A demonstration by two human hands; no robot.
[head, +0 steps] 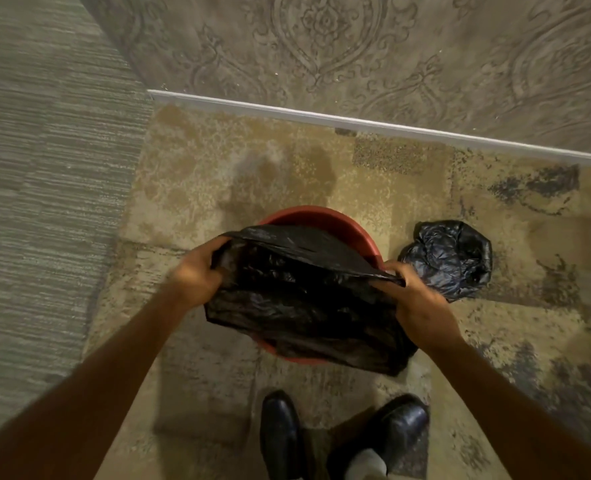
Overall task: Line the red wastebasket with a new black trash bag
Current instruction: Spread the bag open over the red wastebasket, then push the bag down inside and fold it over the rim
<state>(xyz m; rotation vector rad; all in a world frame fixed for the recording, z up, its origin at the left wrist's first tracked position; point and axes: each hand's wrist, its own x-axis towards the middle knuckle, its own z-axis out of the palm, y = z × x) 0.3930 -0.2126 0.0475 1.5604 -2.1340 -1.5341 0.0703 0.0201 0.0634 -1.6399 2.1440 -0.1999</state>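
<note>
The red wastebasket (325, 221) stands on the patterned carpet in front of my feet; only its far rim and a strip of its near rim show. A black trash bag (301, 299) is stretched over its mouth and covers most of it. My left hand (197, 271) grips the bag's left edge. My right hand (415, 299) pinches the bag's right edge near the basket's right rim. The bag's lower part hangs over the near side of the basket.
A crumpled, full black bag (450, 258) lies on the carpet just right of the basket. A wall with a white baseboard (356, 121) runs behind. My two black shoes (339, 434) stand close to the basket. Grey carpet (44, 202) lies to the left.
</note>
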